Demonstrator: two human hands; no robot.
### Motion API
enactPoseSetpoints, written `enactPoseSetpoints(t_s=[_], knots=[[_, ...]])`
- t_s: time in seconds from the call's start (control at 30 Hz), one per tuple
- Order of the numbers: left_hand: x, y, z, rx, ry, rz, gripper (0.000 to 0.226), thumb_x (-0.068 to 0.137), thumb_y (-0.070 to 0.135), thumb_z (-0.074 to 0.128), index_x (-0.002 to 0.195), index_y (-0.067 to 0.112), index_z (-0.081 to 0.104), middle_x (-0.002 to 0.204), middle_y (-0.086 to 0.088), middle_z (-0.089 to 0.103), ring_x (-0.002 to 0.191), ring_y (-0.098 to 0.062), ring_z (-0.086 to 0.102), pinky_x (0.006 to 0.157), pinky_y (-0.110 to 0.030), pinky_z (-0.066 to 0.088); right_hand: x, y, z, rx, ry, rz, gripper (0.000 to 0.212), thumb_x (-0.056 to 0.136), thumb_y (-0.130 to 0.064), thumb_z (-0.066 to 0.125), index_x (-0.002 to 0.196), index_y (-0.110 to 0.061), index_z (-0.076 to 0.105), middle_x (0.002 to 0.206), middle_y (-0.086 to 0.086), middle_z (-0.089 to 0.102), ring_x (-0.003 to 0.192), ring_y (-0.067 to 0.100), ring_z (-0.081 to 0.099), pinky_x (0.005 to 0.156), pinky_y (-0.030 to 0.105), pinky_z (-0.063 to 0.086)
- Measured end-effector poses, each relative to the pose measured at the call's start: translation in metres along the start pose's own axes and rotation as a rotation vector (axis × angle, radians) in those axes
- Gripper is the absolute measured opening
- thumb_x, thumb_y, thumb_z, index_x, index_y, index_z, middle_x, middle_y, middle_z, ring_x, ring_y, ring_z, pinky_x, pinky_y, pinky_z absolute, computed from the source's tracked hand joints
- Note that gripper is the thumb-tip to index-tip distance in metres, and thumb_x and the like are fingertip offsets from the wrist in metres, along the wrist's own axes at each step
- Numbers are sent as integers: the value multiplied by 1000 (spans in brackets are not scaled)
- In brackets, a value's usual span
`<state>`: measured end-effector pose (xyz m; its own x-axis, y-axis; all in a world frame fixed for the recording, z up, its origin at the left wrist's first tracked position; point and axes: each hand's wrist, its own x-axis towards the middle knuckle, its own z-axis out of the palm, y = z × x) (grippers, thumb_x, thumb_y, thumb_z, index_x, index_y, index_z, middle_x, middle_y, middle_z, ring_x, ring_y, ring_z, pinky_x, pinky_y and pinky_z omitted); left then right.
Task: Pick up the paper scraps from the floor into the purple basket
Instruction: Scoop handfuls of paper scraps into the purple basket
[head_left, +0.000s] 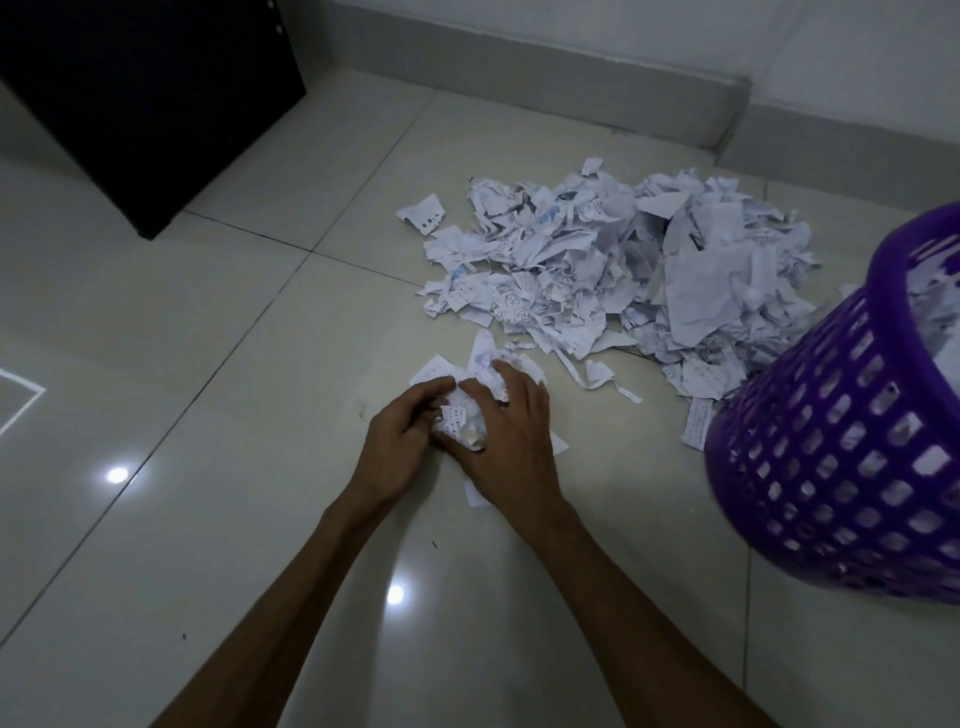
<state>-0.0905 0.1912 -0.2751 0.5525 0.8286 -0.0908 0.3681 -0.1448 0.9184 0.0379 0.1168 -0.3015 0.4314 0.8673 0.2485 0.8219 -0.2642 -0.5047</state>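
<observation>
Small wad of paper scraps (464, 415) sits on the floor (218, 467) right in front of me, both hands cupped around it. My left hand (402, 434) presses in from the left, my right hand (511, 447) lies over the top and right side, fingers curled, a few flat bits poking out under the palm. Both closed on the wad, not lifted yet as far as I can tell.

Purple basket (841, 467) is off to my right and a bit nearer the wall, tilted, mouth facing up-left, some paper already inside. So the carry goes rightward; right hand is the nearer one to it.

Main pile (623, 260) lies ahead and right, between my hands and the baseboard (571, 93), long axis running left-right, its right end touching the basket. Most of the job looks still ahead.

Floor is glossy pale tile, lamp glare spots near me. Dark cabinet (150, 104) far left, well apart. Dim room, white walls meet in a corner beyond the pile.
</observation>
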Motion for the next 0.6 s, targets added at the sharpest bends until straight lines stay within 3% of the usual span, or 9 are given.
enactPoseSetpoints(t_s=[0.13,0.2,0.33,0.43,0.53,0.6], knots=[[1,6,2,-70,26,-33,41,95,-3,47,127,17,62,121,10,64,106,5,60,91,-15,49,-2,2,3,134,16,-11,53,76,-37,79,122,-16,64,140,10,50,132,29,42,108,44,40],[1,7,-1,-72,76,-25,41,92,-6,51,125,15,63,118,7,66,103,0,62,87,-16,52,-5,-1,3,180,55,-33,49,74,-22,82,119,-11,67,134,12,55,127,25,44,107,37,42],[1,6,-7,-29,166,-9,44,87,-5,61,124,20,64,113,15,66,100,3,62,81,-10,51,-3,-4,-1,171,90,-61,39,76,-15,82,112,-7,70,122,11,64,117,19,50,99,30,48],[-1,5,-9,19,163,-11,45,86,0,66,126,21,63,116,11,64,103,3,60,85,-13,52,4,-1,-7,178,56,-36,40,69,-6,86,107,-6,71,114,11,68,108,23,59,91,30,52],[-3,7,-7,54,131,1,41,92,9,63,130,23,60,129,14,55,104,7,55,89,-17,51,10,5,-15,339,50,113,27,76,4,77,102,1,72,106,15,72,96,26,67,90,35,53],[-4,11,-4,92,84,-1,42,92,15,65,132,25,58,137,14,49,110,2,52,86,-10,44,8,1,-27,511,2,282,17,83,2,72,100,1,72,99,13,73,87,18,67,84,36,57]])
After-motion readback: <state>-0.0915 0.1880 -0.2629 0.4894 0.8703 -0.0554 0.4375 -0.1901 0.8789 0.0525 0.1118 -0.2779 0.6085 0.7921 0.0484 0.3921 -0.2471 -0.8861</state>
